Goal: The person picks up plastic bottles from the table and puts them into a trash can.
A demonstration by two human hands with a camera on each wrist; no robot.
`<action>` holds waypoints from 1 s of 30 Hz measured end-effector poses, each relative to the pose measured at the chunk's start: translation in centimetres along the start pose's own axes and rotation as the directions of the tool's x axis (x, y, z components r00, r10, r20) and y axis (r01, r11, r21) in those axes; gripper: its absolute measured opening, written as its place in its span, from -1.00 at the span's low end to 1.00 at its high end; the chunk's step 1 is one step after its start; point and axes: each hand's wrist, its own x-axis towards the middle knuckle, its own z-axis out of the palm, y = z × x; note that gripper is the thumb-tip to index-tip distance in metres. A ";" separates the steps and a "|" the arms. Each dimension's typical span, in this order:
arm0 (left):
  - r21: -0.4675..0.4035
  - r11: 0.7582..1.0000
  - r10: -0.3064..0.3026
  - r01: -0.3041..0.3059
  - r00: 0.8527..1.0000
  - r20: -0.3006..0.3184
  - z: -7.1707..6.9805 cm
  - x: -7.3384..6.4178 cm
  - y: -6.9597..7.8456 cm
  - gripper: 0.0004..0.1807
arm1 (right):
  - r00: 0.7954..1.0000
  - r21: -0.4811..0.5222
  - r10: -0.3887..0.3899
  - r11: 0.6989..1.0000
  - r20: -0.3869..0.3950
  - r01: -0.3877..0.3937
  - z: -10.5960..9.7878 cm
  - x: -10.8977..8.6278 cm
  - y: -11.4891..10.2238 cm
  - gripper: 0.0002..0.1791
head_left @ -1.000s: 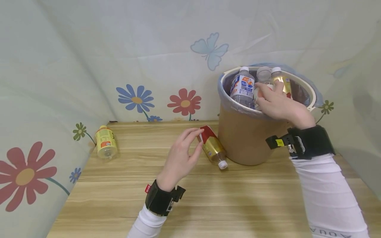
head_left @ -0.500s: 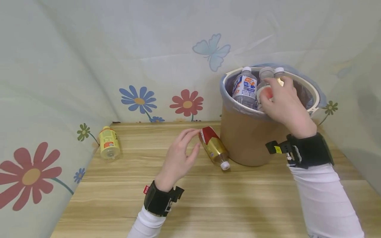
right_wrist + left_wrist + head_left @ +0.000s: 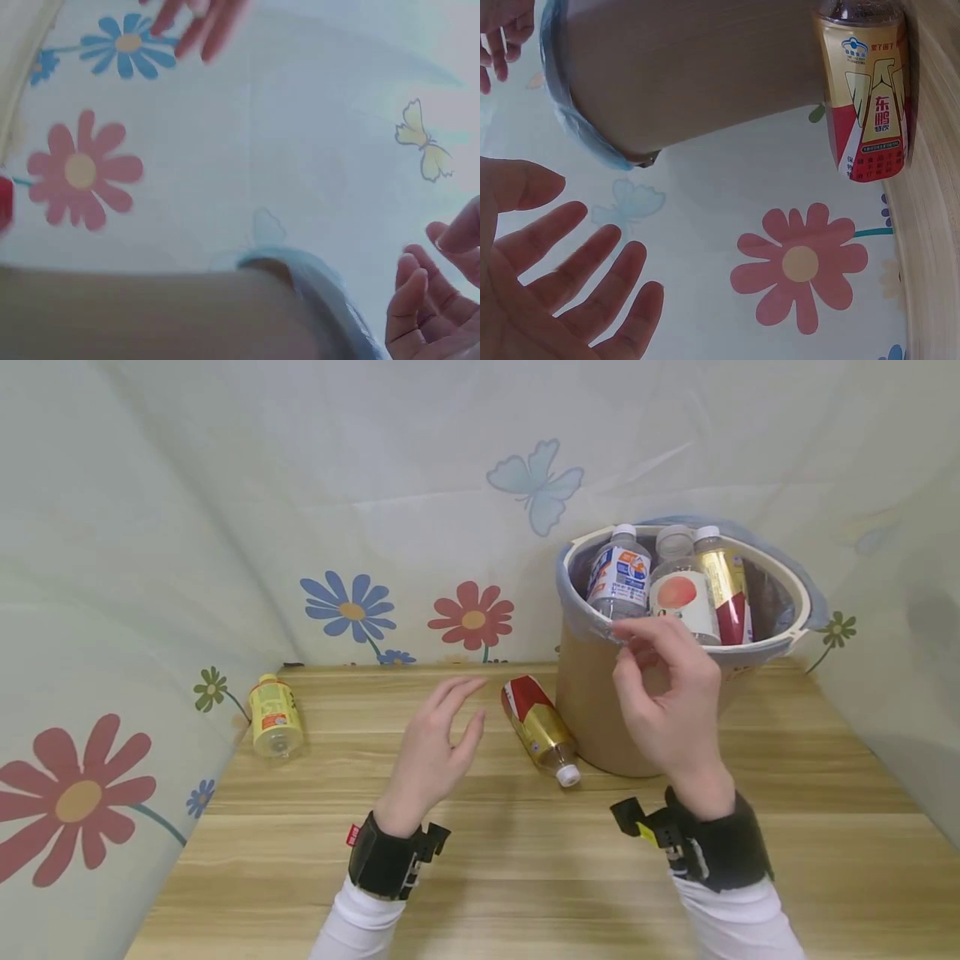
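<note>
My left hand (image 3: pixel 431 756) is held over the table, a short way left of a gold and red drink bottle (image 3: pixel 538 722). That bottle lies on its side against the bin (image 3: pixel 600 718), its white cap toward me. In front of the bin's rim is my right hand (image 3: pixel 675 710), fingers loosely bent and holding nothing. Inside the bin lean a bottle with a blue, orange and white label (image 3: pixel 621 578), a clear bottle with a peach label (image 3: pixel 682 593) and another gold and red bottle (image 3: pixel 726 589). The left wrist view shows my left hand (image 3: pixel 562 277) with fingers spread.
A yellow-labelled bottle (image 3: pixel 275 714) lies at the table's far left. The wooden table (image 3: pixel 510 877) meets a flower-printed cloth (image 3: pixel 405 510) at the back and sides. A bluish bag lines the bin, folded over its pale rim (image 3: pixel 798 610).
My right hand has come out of the bin toward me and left, uncovering the peach-label and gold bottles. My left hand has drawn slightly back from the lying bottle, which stays put.
</note>
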 end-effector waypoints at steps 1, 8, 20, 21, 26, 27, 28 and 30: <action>0.004 1.000 -0.001 0.001 1.000 0.002 0.0 0.0 0.0 -0.59 | 1.000 0.026 0.002 1.000 -0.004 -0.001 0.4 -0.7 0.0 -0.71; 0.042 0.999 -0.005 0.004 1.000 0.008 0.1 -0.2 -0.3 -0.63 | 0.994 0.099 0.103 0.989 0.040 -0.106 2.8 -5.3 2.7 -0.73; 0.093 0.996 -0.019 0.012 0.997 0.081 0.7 -0.4 -0.7 -0.63 | 0.953 0.030 0.248 0.966 0.176 -0.257 5.0 -7.7 4.8 -0.64; 0.095 0.995 -0.025 0.016 0.996 0.089 0.8 -0.4 -0.8 -0.63 | 0.949 0.027 0.257 0.963 0.183 -0.266 5.0 -7.8 4.8 -0.64; 0.119 0.992 -0.045 0.030 0.991 0.128 1.5 -0.4 -1.0 -0.62 | 0.928 -0.048 0.296 0.955 0.228 -0.293 5.2 -8.1 5.2 -0.64; 0.122 0.992 -0.048 0.031 0.990 0.134 1.6 -0.4 -1.0 -0.62 | 0.923 -0.073 0.299 0.954 0.244 -0.290 5.3 -8.2 5.3 -0.64; 0.126 0.991 -0.051 0.033 0.989 0.139 1.7 -0.4 -1.0 -0.62 | 0.916 -0.099 0.303 0.953 0.264 -0.287 5.4 -8.3 5.4 -0.63; 0.131 0.991 -0.056 0.037 0.988 0.144 1.8 -0.4 -1.0 -0.62 | 0.900 -0.146 0.307 0.950 0.309 -0.274 5.5 -8.5 5.5 -0.59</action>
